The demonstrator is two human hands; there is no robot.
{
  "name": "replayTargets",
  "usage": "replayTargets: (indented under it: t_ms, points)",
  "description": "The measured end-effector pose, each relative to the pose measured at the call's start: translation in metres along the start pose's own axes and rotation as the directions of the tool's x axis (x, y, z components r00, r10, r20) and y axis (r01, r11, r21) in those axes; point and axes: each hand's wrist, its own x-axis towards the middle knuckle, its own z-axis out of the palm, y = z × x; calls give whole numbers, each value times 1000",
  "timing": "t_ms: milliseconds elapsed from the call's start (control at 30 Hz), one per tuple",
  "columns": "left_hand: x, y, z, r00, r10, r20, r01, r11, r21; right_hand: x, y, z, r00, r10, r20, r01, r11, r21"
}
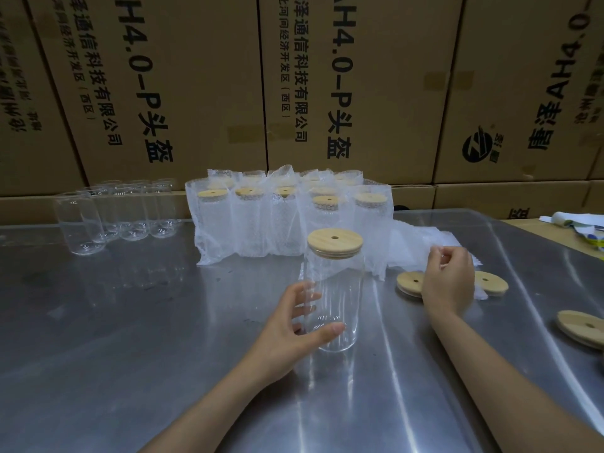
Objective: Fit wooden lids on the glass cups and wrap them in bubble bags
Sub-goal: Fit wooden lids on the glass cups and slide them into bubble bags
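Stacked cardboard boxes (196, 93) back a steel worktop (130, 322). Your left hand (294, 328) curls around a lidded glass cup (335, 289) standing upright near the middle. Your right hand (447, 282) pinches a flat bubble bag (421, 243) just beside it, with wrapped cups (287, 217) behind.

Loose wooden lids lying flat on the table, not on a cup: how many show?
3: one lid left of the right hand, one right of it, one at the right edge. Others may be hidden.
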Motion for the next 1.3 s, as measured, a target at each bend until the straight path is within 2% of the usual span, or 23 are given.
replayTargets:
  t_ms: [100,267,367,433,467,500,567,633,667,700,800,933,1000,1133,1200,1300]
  points:
    - [0,1,1,1000,7,1,-7,1000,9,-9,-15,-7,998,-32,-49,39,989,144]
    - [-2,1,0,998,44,-43,-43,999,12,-22,-68,-18,958,-251,-140,285,888,361]
    - [-5,9,-3,981,140,-138,-133,989,61,-40,-97,-27,879,-443,-175,474,772,425]
    - [-8,16,-4,933,276,-231,-244,957,156,-55,-110,-32,781,-599,-177,611,676,412]
    - [-9,20,-5,883,379,-278,-316,916,246,-62,-114,-33,716,-676,-174,680,619,394]
    - [-9,24,-6,804,505,-315,-392,847,358,-68,-117,-33,646,-744,-171,741,558,374]
    - [-9,30,-9,586,743,-324,-503,647,573,-79,-121,-33,531,-830,-169,821,455,346]
    - [-10,35,-12,405,874,-269,-546,468,695,-87,-123,-33,468,-865,-180,855,392,339]
    - [-10,36,-13,366,899,-242,-555,419,718,-90,-124,-33,446,-875,-188,867,370,335]
    - [-11,37,-13,358,907,-221,-562,398,725,-93,-126,-32,425,-884,-193,878,351,325]
    - [-11,36,-12,430,881,-197,-581,437,687,-100,-127,-30,384,-906,-179,898,320,302]
    - [-14,34,-11,646,713,-273,-538,679,500,-102,-120,-21,416,-905,-92,877,372,304]
    - [-15,34,-10,706,630,-323,-482,762,432,-102,-115,-17,440,-897,-42,863,410,294]
    - [-13,32,-9,770,488,-410,-390,870,302,-102,-111,-15,494,-869,10,818,469,332]
    - [-9,31,-12,770,437,-464,-348,898,268,-101,-109,-16,516,-855,53,793,500,348]
    - [-3,26,-21,734,347,-584,-270,938,218,-100,-107,-19,571,-809,141,714,574,401]
